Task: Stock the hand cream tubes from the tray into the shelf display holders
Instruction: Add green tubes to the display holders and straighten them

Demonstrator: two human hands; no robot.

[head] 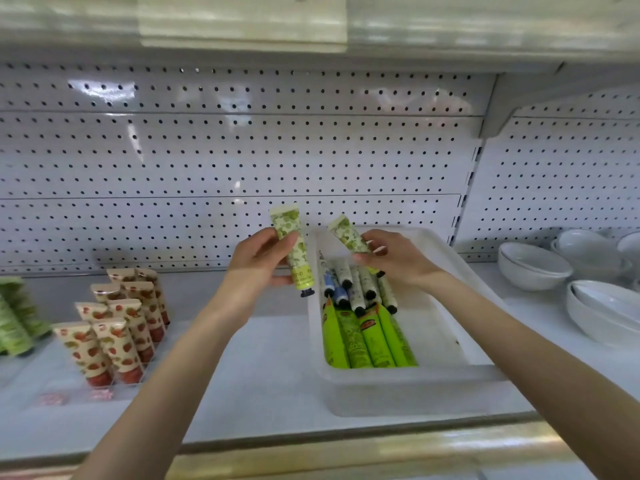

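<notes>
Above the tray (412,379), each hand grips a green tube — left hand (258,259) holds one (294,249) upright, right hand (394,256) pinches another (348,235) tilted.

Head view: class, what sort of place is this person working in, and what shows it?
Probably a shop, at a retail display shelf. The back wall is white pegboard, red-fruit-print tubes stand in neat front-facing rows, and white bowls sit in the next bay.
</notes>
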